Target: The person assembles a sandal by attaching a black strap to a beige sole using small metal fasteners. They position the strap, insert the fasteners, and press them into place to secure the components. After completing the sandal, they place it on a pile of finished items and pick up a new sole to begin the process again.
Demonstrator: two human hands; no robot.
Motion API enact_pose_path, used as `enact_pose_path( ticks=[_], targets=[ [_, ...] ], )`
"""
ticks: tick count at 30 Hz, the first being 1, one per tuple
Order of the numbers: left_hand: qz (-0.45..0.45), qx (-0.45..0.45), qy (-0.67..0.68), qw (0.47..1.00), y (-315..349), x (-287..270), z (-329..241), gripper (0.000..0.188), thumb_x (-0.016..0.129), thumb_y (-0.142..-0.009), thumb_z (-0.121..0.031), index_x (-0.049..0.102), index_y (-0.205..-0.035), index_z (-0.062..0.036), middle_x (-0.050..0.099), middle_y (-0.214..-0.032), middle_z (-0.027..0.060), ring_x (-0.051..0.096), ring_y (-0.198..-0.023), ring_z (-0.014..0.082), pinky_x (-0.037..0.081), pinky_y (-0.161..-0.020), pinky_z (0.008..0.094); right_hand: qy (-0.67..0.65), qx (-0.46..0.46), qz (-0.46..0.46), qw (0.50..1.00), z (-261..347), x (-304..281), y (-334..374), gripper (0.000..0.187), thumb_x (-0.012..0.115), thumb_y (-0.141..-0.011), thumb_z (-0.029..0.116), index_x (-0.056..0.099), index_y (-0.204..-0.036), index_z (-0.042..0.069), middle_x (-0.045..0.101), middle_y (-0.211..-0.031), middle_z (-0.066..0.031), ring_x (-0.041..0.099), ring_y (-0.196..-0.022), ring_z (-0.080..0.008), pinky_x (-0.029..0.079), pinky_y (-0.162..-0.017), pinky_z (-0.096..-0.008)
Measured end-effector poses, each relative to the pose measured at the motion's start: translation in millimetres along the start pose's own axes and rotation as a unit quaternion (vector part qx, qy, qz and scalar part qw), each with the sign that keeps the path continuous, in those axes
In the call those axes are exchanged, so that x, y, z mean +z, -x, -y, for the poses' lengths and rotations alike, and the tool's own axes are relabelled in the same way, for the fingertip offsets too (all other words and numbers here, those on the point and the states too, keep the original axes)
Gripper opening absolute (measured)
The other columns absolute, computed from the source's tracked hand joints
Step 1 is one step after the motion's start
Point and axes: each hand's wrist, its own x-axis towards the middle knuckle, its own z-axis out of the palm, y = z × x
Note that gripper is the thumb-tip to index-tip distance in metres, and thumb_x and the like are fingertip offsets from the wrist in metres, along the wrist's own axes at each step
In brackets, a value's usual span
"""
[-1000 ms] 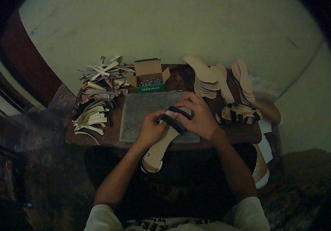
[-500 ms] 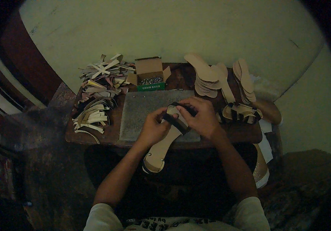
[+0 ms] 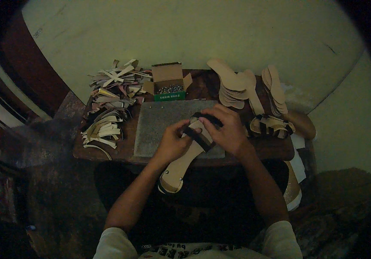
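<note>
Between my two hands, over the near edge of the table, is a tan sandal sole [image 3: 180, 167] with dark straps at its far end. My left hand [image 3: 175, 140] is closed on its left edge, beside the wide dark strap [image 3: 199, 137]. On the other side my right hand [image 3: 225, 129] pinches a dark strap [image 3: 206, 117] near the tip, thumb laid over the sole. Two shiny nail heads show on the near end of the sole, which tilts down toward my lap. Part of the far end is hidden by my fingers.
A grey slab [image 3: 155, 125] lies on the wooden table [image 3: 263, 149]. Strap strips [image 3: 103, 129] are heaped at left. Behind stands an open box [image 3: 170, 90] of small nails. Tan insoles [image 3: 226, 82] are stacked at right, near a strapped sandal [image 3: 271, 126].
My right fingers have shifted slightly on the strap at the far end, and its loop stands more open. The sole's near end has moved slightly left. My left hand keeps its hold.
</note>
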Motion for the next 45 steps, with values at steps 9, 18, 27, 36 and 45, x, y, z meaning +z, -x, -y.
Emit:
enact_pose_path(
  ticks=[9, 18, 27, 36, 45],
  targets=[
    [0.004, -0.036, -0.024, 0.999, 1, -1, -8, 0.025, 0.063, -0.088, -0.005, 0.064, -0.112, -0.0013, 0.069, -0.095, 0.0073, 0.061, -0.083, 0.0081, 0.047, -0.067, 0.0240, 0.012, 0.000, 0.023, 1.000, 3, -4, 1, 0.020, 0.072, -0.081, 0.009, 0.067, -0.098, -0.001, 0.064, -0.087, -0.0140, 0.064, -0.078, -0.0276, 0.050, -0.067, -0.0343],
    [0.007, -0.062, -0.007, 0.998, 1, 0, -10, 0.021, 0.063, -0.088, -0.005, 0.066, -0.108, -0.0025, 0.070, -0.092, 0.0071, 0.060, -0.081, 0.0075, 0.047, -0.065, 0.0250, 0.022, -0.032, 0.025, 0.999, -1, -2, 3, 0.019, 0.070, -0.081, 0.007, 0.067, -0.098, -0.001, 0.061, -0.085, -0.0143, 0.062, -0.076, -0.0306, 0.049, -0.066, -0.0372],
    [0.012, -0.050, -0.083, 0.995, 1, -4, -5, 0.018, 0.063, -0.088, -0.008, 0.068, -0.104, -0.0016, 0.070, -0.087, 0.0060, 0.061, -0.078, 0.0085, 0.048, -0.066, 0.0263, 0.036, -0.029, 0.027, 0.999, 1, -3, 3, 0.019, 0.071, -0.081, 0.008, 0.067, -0.097, -0.001, 0.061, -0.084, -0.0143, 0.062, -0.076, -0.0297, 0.049, -0.065, -0.0364],
    [-0.033, -0.087, -0.074, 0.993, -1, -4, -9, 0.017, 0.060, -0.089, -0.007, 0.068, -0.103, -0.0025, 0.066, -0.088, 0.0004, 0.056, -0.074, 0.0067, 0.046, -0.065, 0.0246, -0.044, 0.047, 0.038, 0.997, 9, -5, 1, 0.022, 0.072, -0.081, 0.010, 0.069, -0.100, 0.000, 0.063, -0.087, -0.0125, 0.063, -0.078, -0.0251, 0.049, -0.069, -0.0320],
    [-0.074, -0.078, 0.095, 0.990, -13, -23, 13, 0.024, 0.065, -0.092, -0.024, 0.067, -0.101, -0.0013, 0.067, -0.089, 0.0036, 0.060, -0.077, 0.0101, 0.048, -0.066, 0.0257, 0.004, 0.087, 0.083, 0.993, -7, -7, 3, 0.022, 0.070, -0.083, 0.011, 0.068, -0.103, 0.002, 0.061, -0.096, -0.0118, 0.062, -0.089, -0.0254, 0.049, -0.078, -0.0343]
  ],
)
